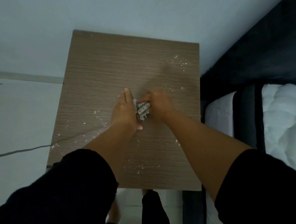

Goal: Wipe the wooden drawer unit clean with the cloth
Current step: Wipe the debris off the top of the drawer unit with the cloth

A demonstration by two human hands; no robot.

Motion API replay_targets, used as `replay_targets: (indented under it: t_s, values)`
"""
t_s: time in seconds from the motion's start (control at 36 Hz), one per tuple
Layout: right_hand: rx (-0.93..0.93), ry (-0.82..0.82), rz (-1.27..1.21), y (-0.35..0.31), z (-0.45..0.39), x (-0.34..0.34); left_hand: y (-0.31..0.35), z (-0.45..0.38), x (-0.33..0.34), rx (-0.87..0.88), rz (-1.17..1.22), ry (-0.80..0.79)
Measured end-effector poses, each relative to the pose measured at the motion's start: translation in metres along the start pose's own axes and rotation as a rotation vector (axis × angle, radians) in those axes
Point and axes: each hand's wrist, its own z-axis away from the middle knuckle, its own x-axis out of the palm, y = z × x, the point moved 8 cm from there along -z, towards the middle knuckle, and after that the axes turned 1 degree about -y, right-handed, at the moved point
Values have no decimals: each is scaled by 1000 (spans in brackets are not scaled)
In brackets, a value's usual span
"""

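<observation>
Two hands meet over the middle of the unit (123,64), whose flat wood-grain top fills the centre of the view. Between them sits the cloth (143,110), a small checked bundle bunched up on the top. The right hand (158,104) has its fingers curled over the cloth's far right side and grips it. The left hand (125,110) lies with fingers straight and pointing away, its palm side against the cloth's left edge and its thumb tip showing near the wrist. Both forearms are bare, with black sleeves (75,192) pushed up near the elbows.

White crumbs (180,61) are scattered over the top: a patch at the far right, some left of the hands, more near the front edge. A bed (284,119) with a white cover and dark frame stands just right of the unit. A thin cable (20,151) runs across the pale floor on the left and reaches the unit's left edge.
</observation>
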Motion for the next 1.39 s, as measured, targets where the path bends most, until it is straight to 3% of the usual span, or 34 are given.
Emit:
replay_targets:
  t_s: [0.14,0.44,0.97,1.14,1.39]
  values:
    - [140,261,-152,36,-26,-43,33,-13,-1,74,-90,15]
    - [238,404,-114,90,-82,-123,64,-51,6,24,-347,-49]
    - [254,416,-174,102,-109,-102,65,-48,1,13,-244,-24]
    - [64,346,-48,80,-63,-66,66,-45,1,17,-238,-11]
    - [-14,205,1,64,18,-12,61,-36,2,8,-122,74]
